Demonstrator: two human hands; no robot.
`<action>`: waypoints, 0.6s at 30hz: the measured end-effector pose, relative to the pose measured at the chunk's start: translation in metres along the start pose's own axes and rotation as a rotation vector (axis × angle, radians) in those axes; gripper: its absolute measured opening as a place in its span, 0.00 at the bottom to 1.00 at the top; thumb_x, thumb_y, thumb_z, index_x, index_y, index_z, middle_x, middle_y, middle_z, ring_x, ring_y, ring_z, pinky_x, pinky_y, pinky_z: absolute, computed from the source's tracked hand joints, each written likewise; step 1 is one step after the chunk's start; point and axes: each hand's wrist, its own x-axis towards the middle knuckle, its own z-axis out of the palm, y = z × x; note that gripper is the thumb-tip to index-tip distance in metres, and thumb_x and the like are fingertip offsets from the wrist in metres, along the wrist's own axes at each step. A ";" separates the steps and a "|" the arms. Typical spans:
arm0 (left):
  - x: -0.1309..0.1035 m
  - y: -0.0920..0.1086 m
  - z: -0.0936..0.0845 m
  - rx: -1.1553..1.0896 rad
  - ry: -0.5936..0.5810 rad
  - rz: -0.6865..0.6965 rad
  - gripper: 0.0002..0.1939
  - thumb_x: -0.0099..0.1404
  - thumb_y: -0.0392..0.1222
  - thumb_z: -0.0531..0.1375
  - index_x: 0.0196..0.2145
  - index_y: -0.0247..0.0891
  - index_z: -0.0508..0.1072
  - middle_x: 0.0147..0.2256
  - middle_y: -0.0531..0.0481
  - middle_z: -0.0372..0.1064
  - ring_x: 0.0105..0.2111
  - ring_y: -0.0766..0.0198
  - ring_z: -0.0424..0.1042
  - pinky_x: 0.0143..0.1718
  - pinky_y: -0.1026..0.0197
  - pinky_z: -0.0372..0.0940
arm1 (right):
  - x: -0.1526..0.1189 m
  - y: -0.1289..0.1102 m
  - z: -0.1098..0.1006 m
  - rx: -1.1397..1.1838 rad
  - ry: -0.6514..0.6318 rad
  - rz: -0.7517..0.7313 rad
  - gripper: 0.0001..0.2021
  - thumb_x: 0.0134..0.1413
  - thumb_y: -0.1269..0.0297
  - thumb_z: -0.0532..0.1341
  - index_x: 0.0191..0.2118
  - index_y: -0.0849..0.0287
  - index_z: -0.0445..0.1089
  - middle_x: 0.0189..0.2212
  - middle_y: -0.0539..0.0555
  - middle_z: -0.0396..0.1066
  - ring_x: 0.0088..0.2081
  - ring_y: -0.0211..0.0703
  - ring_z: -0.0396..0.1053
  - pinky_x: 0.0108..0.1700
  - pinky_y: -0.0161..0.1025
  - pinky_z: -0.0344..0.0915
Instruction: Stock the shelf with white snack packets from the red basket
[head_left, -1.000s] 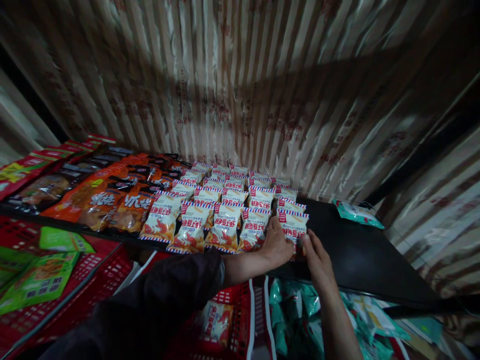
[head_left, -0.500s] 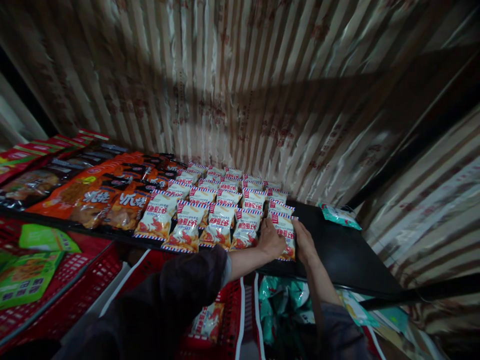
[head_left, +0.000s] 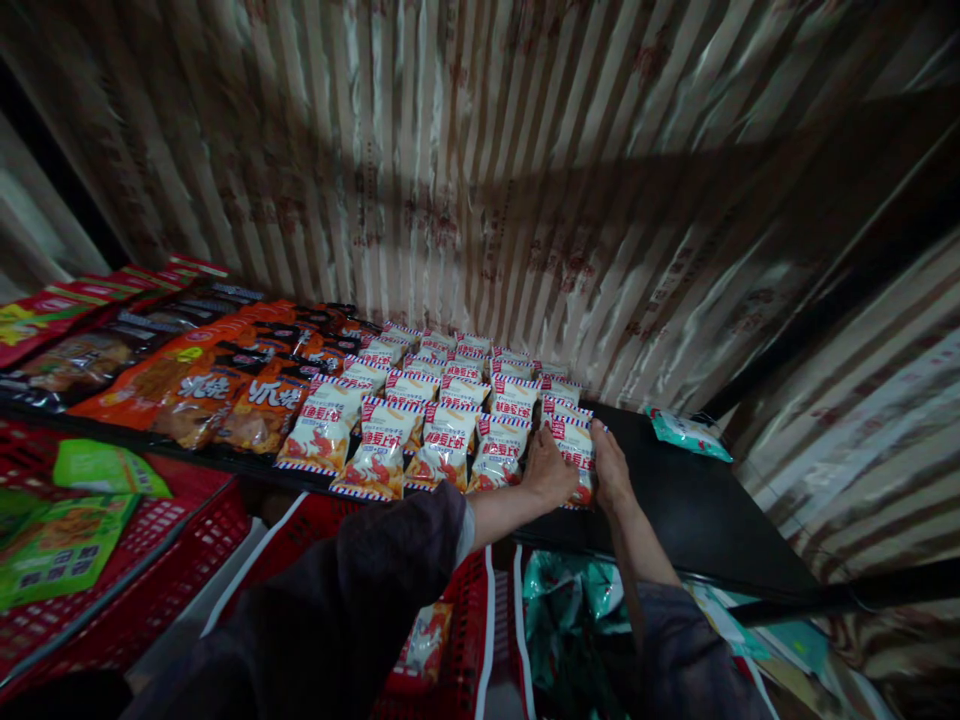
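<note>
Between my two hands is a white and orange snack bag (head_left: 579, 441) with a striped top edge and red lettering, at the right front end of the rows. My left hand (head_left: 552, 472) grips its left side, covering part of it, beside a neighbouring bag of the same kind (head_left: 500, 450). Against the bag's right side is my right hand (head_left: 613, 468), with its fingers partly hidden behind the edge. Several matching bags (head_left: 448, 445) stand in leaning rows on the black shelf (head_left: 675, 500).
Orange snack packs (head_left: 262, 400) and red packs (head_left: 60, 315) line the shelf's left part. A teal packet (head_left: 688, 434) lies at the right back. Below are red baskets (head_left: 202, 540), one with green packs (head_left: 67, 545), and teal bags (head_left: 574, 590). A corrugated sheet (head_left: 465, 180) stands behind.
The view has shifted slightly, so the shelf items appear a little farther right. Both hands stay at the same snack bag, which sits in about the same place in the row.
</note>
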 end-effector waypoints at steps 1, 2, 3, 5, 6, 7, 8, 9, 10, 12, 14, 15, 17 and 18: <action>0.000 0.000 0.000 -0.004 -0.001 -0.013 0.34 0.61 0.33 0.54 0.64 0.29 0.54 0.62 0.31 0.59 0.63 0.46 0.57 0.63 0.45 0.56 | 0.001 0.000 0.000 -0.012 -0.004 0.009 0.31 0.51 0.46 0.61 0.56 0.59 0.68 0.40 0.54 0.79 0.37 0.46 0.77 0.38 0.39 0.73; 0.000 -0.001 0.001 -0.009 -0.001 -0.025 0.34 0.61 0.34 0.54 0.64 0.28 0.54 0.61 0.31 0.59 0.63 0.46 0.58 0.63 0.45 0.57 | 0.003 0.000 0.000 -0.025 -0.013 0.019 0.31 0.52 0.45 0.61 0.57 0.59 0.68 0.39 0.55 0.79 0.37 0.46 0.77 0.37 0.39 0.73; 0.000 -0.001 0.001 -0.015 0.000 -0.033 0.33 0.61 0.34 0.55 0.64 0.28 0.54 0.61 0.30 0.60 0.62 0.46 0.59 0.62 0.46 0.58 | 0.004 0.001 0.000 -0.036 -0.025 0.031 0.30 0.53 0.45 0.60 0.56 0.60 0.69 0.38 0.55 0.79 0.36 0.47 0.77 0.37 0.40 0.73; -0.001 -0.002 0.002 -0.029 0.001 -0.041 0.33 0.62 0.36 0.55 0.63 0.29 0.54 0.60 0.31 0.61 0.61 0.47 0.61 0.61 0.47 0.60 | 0.005 0.001 0.000 -0.058 -0.049 0.049 0.30 0.53 0.44 0.59 0.54 0.62 0.70 0.35 0.56 0.79 0.34 0.48 0.77 0.36 0.41 0.74; -0.001 -0.003 0.002 -0.034 0.001 -0.044 0.32 0.62 0.36 0.55 0.63 0.30 0.54 0.59 0.31 0.62 0.60 0.47 0.62 0.61 0.47 0.60 | 0.005 0.001 0.001 -0.067 -0.056 0.053 0.30 0.54 0.43 0.59 0.53 0.62 0.71 0.34 0.56 0.79 0.33 0.49 0.77 0.36 0.42 0.74; -0.002 -0.003 0.003 -0.038 0.002 -0.046 0.32 0.62 0.37 0.55 0.63 0.30 0.54 0.59 0.31 0.63 0.60 0.47 0.63 0.60 0.47 0.61 | 0.005 0.000 0.001 -0.075 -0.061 0.054 0.30 0.54 0.43 0.59 0.53 0.62 0.71 0.34 0.56 0.79 0.33 0.49 0.77 0.35 0.42 0.74; -0.003 -0.004 0.003 -0.039 0.003 -0.047 0.32 0.62 0.37 0.55 0.63 0.30 0.54 0.58 0.31 0.63 0.59 0.46 0.63 0.60 0.46 0.61 | 0.005 0.000 0.001 -0.083 -0.062 0.053 0.29 0.54 0.43 0.59 0.53 0.61 0.71 0.34 0.55 0.80 0.33 0.49 0.77 0.35 0.42 0.74; -0.003 -0.004 0.003 -0.040 0.003 -0.048 0.32 0.61 0.37 0.55 0.63 0.31 0.54 0.58 0.32 0.63 0.59 0.46 0.64 0.60 0.46 0.61 | 0.004 -0.001 0.001 -0.090 -0.063 0.050 0.29 0.54 0.43 0.59 0.54 0.60 0.71 0.34 0.55 0.80 0.33 0.48 0.77 0.35 0.42 0.74; -0.004 -0.004 0.003 -0.041 0.003 -0.050 0.33 0.61 0.37 0.55 0.63 0.31 0.54 0.58 0.32 0.63 0.59 0.46 0.64 0.61 0.46 0.60 | 0.002 -0.002 0.002 -0.096 -0.063 0.045 0.29 0.54 0.43 0.59 0.54 0.60 0.71 0.34 0.55 0.80 0.33 0.48 0.77 0.35 0.42 0.74; -0.005 -0.004 0.003 -0.044 -0.001 -0.058 0.33 0.61 0.37 0.55 0.63 0.29 0.54 0.59 0.31 0.62 0.60 0.47 0.62 0.62 0.47 0.58 | 0.000 -0.003 0.002 -0.109 -0.065 0.032 0.28 0.55 0.44 0.58 0.53 0.60 0.72 0.35 0.54 0.79 0.33 0.48 0.77 0.35 0.41 0.73; -0.006 -0.003 0.003 -0.051 -0.011 -0.079 0.32 0.62 0.37 0.55 0.62 0.24 0.54 0.60 0.29 0.59 0.61 0.47 0.60 0.63 0.50 0.57 | -0.001 -0.005 0.001 -0.126 -0.070 0.015 0.27 0.55 0.44 0.58 0.52 0.60 0.73 0.36 0.54 0.79 0.33 0.47 0.77 0.35 0.40 0.73; -0.007 -0.002 0.003 -0.057 -0.015 -0.091 0.32 0.62 0.37 0.54 0.62 0.22 0.54 0.61 0.27 0.58 0.62 0.47 0.59 0.63 0.51 0.56 | -0.001 -0.006 0.001 -0.136 -0.074 0.006 0.27 0.55 0.43 0.57 0.51 0.60 0.73 0.36 0.54 0.79 0.34 0.47 0.77 0.35 0.39 0.72; -0.008 0.000 0.002 -0.073 -0.019 -0.110 0.32 0.62 0.37 0.54 0.61 0.20 0.54 0.61 0.26 0.57 0.63 0.47 0.58 0.64 0.52 0.54 | 0.000 -0.006 0.000 -0.161 -0.079 -0.012 0.28 0.54 0.42 0.58 0.51 0.60 0.73 0.36 0.55 0.79 0.34 0.48 0.76 0.35 0.39 0.72; -0.009 0.001 0.002 -0.082 -0.018 -0.118 0.32 0.62 0.37 0.54 0.61 0.20 0.54 0.61 0.26 0.57 0.63 0.47 0.57 0.65 0.52 0.54 | 0.002 -0.005 -0.001 -0.174 -0.079 -0.021 0.29 0.54 0.41 0.58 0.51 0.61 0.74 0.36 0.56 0.79 0.35 0.48 0.76 0.35 0.39 0.71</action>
